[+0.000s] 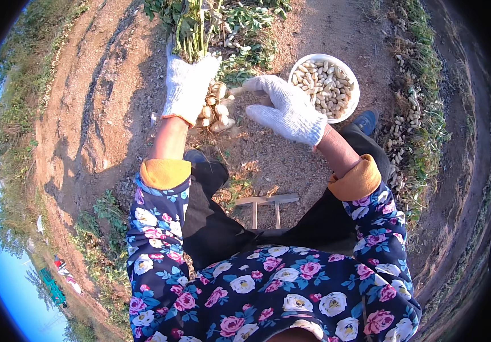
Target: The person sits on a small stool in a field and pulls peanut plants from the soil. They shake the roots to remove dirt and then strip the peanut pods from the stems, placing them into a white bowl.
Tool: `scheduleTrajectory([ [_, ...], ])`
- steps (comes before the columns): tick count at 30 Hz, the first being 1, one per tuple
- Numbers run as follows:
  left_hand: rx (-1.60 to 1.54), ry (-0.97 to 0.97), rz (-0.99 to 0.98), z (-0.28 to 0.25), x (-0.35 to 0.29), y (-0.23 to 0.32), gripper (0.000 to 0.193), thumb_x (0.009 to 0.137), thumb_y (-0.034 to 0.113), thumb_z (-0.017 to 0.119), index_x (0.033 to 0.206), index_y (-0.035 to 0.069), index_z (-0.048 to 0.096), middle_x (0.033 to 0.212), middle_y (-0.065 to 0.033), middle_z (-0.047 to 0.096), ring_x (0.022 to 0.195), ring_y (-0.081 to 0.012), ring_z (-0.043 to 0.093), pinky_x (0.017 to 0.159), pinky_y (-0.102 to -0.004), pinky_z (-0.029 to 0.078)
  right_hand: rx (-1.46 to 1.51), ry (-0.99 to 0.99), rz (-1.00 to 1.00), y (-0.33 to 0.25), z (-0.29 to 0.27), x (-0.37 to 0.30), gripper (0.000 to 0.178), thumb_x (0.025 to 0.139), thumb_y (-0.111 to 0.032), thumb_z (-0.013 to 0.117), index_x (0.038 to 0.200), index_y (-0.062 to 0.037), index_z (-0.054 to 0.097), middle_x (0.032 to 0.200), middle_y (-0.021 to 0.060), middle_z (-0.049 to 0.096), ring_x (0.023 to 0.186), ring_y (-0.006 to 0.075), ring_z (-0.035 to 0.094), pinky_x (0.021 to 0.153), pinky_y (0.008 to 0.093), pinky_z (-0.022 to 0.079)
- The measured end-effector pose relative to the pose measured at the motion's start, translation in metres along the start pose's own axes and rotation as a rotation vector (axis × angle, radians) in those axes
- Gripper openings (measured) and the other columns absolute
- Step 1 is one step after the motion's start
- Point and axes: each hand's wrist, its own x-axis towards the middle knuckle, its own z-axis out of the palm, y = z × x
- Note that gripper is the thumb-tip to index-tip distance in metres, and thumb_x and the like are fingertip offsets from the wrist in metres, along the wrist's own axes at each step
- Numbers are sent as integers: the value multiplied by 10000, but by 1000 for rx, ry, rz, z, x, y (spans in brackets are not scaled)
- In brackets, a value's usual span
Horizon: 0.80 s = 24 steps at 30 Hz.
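Note:
My left hand (191,82), in a white knitted glove, is closed around the stems of a peanut plant (193,40). Its green leaves point away from me, and a cluster of pale peanuts (218,114) hangs on the near side beside my wrist. My right hand (288,108), gloved the same way, is just right of that cluster with its thumb and fingers apart. One peanut (237,91) is at its fingertips; whether they touch it I cannot tell. Beyond that hand stands a round white bucket (355,108) holding many loose peanuts (325,85).
A small wooden stool frame (267,199) shows between my legs. Leafy peanut plants (248,43) lie ahead on bare soil. A row of pulled plants with pods (408,125) runs along the right. Farther off at left are a green vehicle (52,286) and bushes.

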Motion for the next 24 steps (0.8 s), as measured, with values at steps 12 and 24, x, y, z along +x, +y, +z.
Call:
scheduleTrajectory([
  [12, 194, -86, 128, 24, -9, -3, 670, 740, 168, 687, 1322, 36, 383, 1045, -111, 643, 919, -238, 631, 851, -341, 494, 56, -91, 73, 3, 24, 17, 494, 765, -366, 706, 1068, -8, 551, 906, 161, 657, 891, 290, 653, 790, 365, 497],
  [24, 368, 36, 222, 38, -4, 2, 569, 772, 139, 680, 1276, 10, 449, 1056, -110, 645, 910, -209, 630, 829, -325, 499, -10, 110, 8, 8, 41, 11, 525, 805, -269, 657, 1227, -53, 429, 937, 169, 676, 877, 354, 658, 774, 428, 515],
])
